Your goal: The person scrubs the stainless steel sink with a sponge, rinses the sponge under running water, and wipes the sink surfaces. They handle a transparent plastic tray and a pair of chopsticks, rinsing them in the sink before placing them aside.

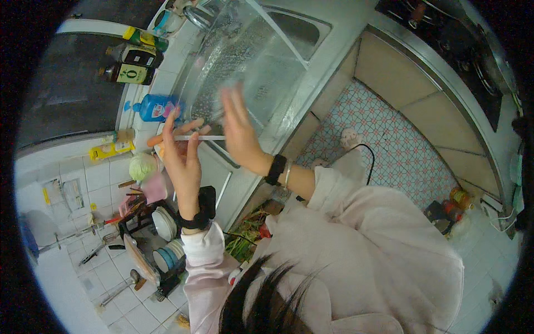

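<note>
A clear panel [267,79] with white edge strips lies tilted over the sink, its surface covered with water drops. My left hand [181,165] grips the near white edge strip, thumb on one side and fingers on the other. Blurred by motion, my right hand [244,133] is held flat with fingers extended at the panel's near part. Whether it touches the surface I cannot tell. Beside my left fingers stands a blue pump bottle [152,107]. An orange carrot-like thing [155,140] lies just behind that hand.
A metal faucet [197,16] rises behind the sink basin [294,35]. Dark sauce bottles [135,74] line the window ledge. A cabbage [142,166] and stacked plates [163,223] stand at left, a gas stove [463,54] at upper right. A black cable [371,160] hangs over the tiled floor.
</note>
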A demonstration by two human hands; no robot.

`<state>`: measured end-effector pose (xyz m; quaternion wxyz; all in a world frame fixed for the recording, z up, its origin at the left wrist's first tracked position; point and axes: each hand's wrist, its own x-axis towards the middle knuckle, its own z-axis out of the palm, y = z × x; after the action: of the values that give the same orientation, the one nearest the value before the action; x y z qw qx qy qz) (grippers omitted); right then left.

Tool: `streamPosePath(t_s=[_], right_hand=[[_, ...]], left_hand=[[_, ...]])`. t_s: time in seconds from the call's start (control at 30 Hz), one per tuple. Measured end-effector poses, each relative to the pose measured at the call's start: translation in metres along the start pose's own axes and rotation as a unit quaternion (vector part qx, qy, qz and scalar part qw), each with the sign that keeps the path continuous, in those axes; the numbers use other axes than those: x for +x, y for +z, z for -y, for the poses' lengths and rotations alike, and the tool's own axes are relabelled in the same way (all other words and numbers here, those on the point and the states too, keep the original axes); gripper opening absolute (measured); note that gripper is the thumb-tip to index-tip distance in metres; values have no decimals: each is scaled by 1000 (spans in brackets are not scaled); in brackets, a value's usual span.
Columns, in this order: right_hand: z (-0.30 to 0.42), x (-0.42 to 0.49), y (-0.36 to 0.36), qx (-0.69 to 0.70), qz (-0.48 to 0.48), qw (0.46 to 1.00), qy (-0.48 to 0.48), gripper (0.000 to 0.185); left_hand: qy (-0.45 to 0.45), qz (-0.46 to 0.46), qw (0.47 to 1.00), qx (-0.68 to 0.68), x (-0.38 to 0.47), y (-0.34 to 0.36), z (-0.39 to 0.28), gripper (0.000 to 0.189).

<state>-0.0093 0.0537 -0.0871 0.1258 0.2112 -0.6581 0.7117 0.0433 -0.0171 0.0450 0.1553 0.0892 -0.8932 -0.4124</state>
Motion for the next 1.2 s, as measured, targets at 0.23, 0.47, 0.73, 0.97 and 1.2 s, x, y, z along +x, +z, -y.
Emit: streamPosePath(t_s=[0.23,0.47,0.73,0.97,1.2], right_hand=[[-91,-56,-15,-19,-140,906,398,51],[-1,-24,1,-3,-66,998,-24,55],[43,16,-6,-18,8,966,-258,47],[41,10,-6,-22,17,959,-281,45],[20,-12,-14,-25,11,975,-220,42]], left_hand=[[-11,22,999,-28,-2,4,-6,54],[25,42,998,34,0,-1,-7,60],[80,53,989,112,0,-11,-5,70],[93,85,985,114,3,-14,-3,72],[-11,97,989,112,0,-14,-11,68]])
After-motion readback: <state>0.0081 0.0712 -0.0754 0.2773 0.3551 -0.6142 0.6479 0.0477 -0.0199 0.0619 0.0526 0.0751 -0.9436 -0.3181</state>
